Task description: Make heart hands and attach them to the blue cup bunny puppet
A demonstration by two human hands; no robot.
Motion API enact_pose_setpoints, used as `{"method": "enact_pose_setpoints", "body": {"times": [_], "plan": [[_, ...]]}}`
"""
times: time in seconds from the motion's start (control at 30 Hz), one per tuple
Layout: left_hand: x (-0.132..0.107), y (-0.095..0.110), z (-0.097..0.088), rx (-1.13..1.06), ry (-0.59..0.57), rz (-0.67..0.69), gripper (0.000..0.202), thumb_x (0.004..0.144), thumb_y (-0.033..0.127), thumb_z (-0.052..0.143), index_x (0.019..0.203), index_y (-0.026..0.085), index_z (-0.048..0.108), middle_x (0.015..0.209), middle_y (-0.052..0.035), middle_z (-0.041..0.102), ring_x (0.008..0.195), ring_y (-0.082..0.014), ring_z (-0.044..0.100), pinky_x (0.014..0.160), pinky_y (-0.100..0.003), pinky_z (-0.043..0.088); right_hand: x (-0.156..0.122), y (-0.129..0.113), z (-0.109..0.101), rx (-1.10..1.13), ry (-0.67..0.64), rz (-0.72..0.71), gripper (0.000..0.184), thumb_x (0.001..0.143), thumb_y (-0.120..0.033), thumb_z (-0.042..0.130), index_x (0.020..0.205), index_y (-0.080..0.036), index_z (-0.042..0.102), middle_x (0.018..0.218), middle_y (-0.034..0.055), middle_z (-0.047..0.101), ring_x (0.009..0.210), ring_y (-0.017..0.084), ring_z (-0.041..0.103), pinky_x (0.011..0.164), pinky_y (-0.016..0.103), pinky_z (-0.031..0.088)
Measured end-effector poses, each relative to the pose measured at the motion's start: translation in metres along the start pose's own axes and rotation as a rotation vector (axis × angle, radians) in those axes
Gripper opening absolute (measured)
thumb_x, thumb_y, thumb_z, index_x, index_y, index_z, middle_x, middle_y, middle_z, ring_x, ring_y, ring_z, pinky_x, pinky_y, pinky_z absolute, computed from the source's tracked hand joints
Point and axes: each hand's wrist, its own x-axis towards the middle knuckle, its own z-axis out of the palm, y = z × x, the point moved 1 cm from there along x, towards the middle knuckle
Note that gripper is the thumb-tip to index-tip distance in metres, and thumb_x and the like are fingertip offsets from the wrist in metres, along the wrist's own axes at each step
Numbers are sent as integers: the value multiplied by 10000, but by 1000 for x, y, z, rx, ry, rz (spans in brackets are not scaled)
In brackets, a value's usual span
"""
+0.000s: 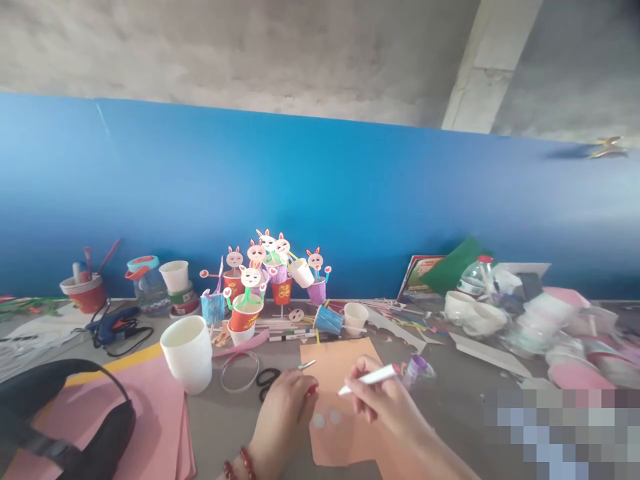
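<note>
My right hand (pixel 383 397) is closed around a white pen (pixel 369 379) with a pink end, its tip pointing left over an orange sheet of paper (pixel 336 363). Two small pale discs (pixel 326 419) lie on that sheet below the pen tip. My left hand (pixel 284 410) rests curled on the sheet's left edge, with a small red thing showing at its fingertips; a red bead bracelet (pixel 241 465) is on that wrist.
Black-handled scissors (pixel 270 380), a clear ring (pixel 240 371) and a stack of white cups (pixel 189 353) sit left of the sheet. Paper-cup rabbit figures (pixel 265 280) stand at the back by the blue wall. Pink paper (pixel 115 413), a glue gun (pixel 117 327) and a black bag (pixel 60 420) are at left.
</note>
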Motion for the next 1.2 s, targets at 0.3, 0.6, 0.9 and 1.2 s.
{"method": "enact_pose_setpoints", "body": {"times": [0.3,0.6,0.9,1.2], "plan": [[-1,-11,-12,176,-38,87,307,835,24,514,1031,170,699,1135,-113,711,1060,-297,601,905,-466,479,-2,-11,20,-7,-87,55,106,721,-206,592,661,-229,507,544,-65,550,512,115,472,520,247,327],[-32,-7,-20,160,-194,381,283,889,125,542,1092,254,691,1210,-69,706,1113,-296,603,896,-455,511,13,26,42,212,-74,-39,134,713,-224,546,665,-247,423,504,-92,472,484,115,437,516,247,317],[-30,-7,-16,174,-297,377,273,894,143,555,1125,231,672,1176,-78,716,1045,-285,630,876,-430,536,12,45,47,107,-49,-104,136,748,-195,544,654,-233,454,581,-79,373,545,117,336,527,262,253],[-30,-7,-20,93,-306,264,306,899,132,546,1116,280,702,1175,-64,692,1019,-258,629,875,-400,512,12,51,46,38,-76,-61,153,769,-181,544,661,-231,447,589,-70,401,554,123,354,522,262,251]]}}
